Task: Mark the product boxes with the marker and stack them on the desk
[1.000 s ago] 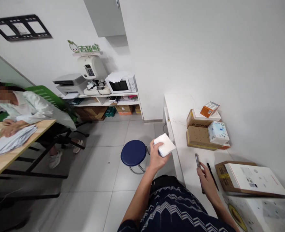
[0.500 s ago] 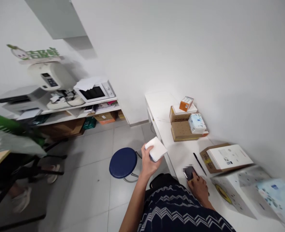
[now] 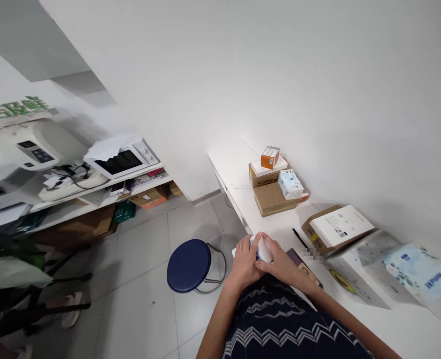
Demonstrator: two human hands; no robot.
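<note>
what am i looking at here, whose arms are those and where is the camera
There is no machine: the camera sits on a person's head, looking forward and down, so the arms are their own. The left hand and right hand meet over the lap, both holding a small white pack. Beside them runs a white counter along the wall. On it lie a dark phone, a black pen, stacked cardboard boxes and a tissue pack. A blue stool stands on the floor.

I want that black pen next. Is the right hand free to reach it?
Probably not yet: the right hand is clasped with the left hand on the white pad. The black pen lies close, unblocked.
</note>
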